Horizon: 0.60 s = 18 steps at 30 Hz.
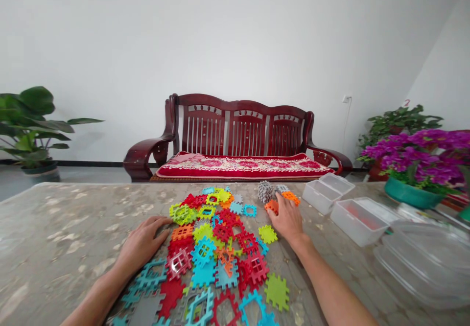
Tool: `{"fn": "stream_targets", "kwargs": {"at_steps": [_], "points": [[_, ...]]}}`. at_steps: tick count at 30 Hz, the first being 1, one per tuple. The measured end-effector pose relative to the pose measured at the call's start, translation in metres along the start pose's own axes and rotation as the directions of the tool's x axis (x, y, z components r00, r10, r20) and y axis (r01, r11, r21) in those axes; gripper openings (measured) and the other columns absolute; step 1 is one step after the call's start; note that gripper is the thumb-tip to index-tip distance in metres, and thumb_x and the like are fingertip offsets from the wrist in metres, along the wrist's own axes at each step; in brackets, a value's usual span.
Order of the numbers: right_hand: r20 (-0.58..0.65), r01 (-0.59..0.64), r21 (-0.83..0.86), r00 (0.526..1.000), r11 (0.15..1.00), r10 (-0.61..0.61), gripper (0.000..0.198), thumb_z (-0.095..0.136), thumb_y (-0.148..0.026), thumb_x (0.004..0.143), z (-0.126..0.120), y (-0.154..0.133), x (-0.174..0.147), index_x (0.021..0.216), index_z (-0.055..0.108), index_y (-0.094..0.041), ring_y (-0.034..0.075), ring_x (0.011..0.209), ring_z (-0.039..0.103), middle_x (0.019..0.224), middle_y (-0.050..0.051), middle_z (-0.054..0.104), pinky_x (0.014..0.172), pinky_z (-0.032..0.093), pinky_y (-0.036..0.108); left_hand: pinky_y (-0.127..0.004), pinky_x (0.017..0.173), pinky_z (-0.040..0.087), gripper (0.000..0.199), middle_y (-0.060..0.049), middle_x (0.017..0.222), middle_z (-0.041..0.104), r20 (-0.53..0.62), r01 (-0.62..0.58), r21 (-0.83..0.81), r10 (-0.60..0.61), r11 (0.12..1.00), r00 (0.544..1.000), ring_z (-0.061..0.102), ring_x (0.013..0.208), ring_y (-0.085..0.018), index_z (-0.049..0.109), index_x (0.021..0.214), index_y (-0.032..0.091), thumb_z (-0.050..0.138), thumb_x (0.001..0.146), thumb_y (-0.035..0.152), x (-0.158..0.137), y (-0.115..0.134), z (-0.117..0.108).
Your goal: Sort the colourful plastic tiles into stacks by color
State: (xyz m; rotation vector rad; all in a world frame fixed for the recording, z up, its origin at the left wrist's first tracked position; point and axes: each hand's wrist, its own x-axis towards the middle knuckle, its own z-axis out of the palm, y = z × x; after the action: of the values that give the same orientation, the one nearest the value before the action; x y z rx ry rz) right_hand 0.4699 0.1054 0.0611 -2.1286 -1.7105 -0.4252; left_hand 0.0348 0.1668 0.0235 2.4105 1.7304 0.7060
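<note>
Interlocking plastic building tiles (203, 274) in red, blue, green, orange and grey lie in a loose heap in the middle of the table. My left hand (147, 238) rests palm down at the heap's left edge, fingers stretched and holding nothing. Beyond the heap's right side, my right hand (288, 221) has its thumb and fingers around an orange building tile (271, 206), low over the tabletop. Just past its fingers are another orange tile (291, 197), a grey tile (282, 188) and a grey block assembled from tiles (265, 192). A single green tile (268, 234) lies left of my right wrist.
Clear plastic boxes (318, 196) stand at the right, one box (362, 225) with something orange-red inside. Transparent lids or containers (429, 262) lie nearer me. A purple flower pot (414, 191) is at the right. A wooden bench (242, 125) stands beyond the table.
</note>
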Motion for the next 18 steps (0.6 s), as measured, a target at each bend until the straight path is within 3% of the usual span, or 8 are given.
{"fn": "stream_targets", "kwargs": {"at_steps": [10,18], "points": [[0.079,-0.058,-0.049,0.995,0.997,0.061,0.063,0.054,-0.03,0.088,0.0061,-0.0068,0.0032,0.146,0.039,-0.013,0.029,0.115,0.055,0.125,0.015,0.062,0.097,0.041,0.036,-0.037,0.101,0.046,0.041,-0.004,0.124,0.068,0.003,0.02,0.009,-0.02,1.0,1.0,0.063,0.115,-0.025,0.071,0.114,0.03,0.045,0.087,0.047,-0.0011,0.0007,0.0008],[0.034,0.02,0.012,0.999,1.0,-0.02,0.057,0.054,-0.032,0.089,0.0089,-0.0036,0.0022,0.142,0.045,-0.014,0.028,0.121,0.052,0.131,0.015,0.06,0.104,0.037,0.037,-0.036,0.1,0.047,0.04,-0.004,0.123,0.069,0.002,0.027,-0.004,-0.027,1.0,1.0,0.063,0.114,-0.025,0.073,0.112,0.03,0.047,0.086,0.048,-0.001,0.0034,-0.0013]]}}
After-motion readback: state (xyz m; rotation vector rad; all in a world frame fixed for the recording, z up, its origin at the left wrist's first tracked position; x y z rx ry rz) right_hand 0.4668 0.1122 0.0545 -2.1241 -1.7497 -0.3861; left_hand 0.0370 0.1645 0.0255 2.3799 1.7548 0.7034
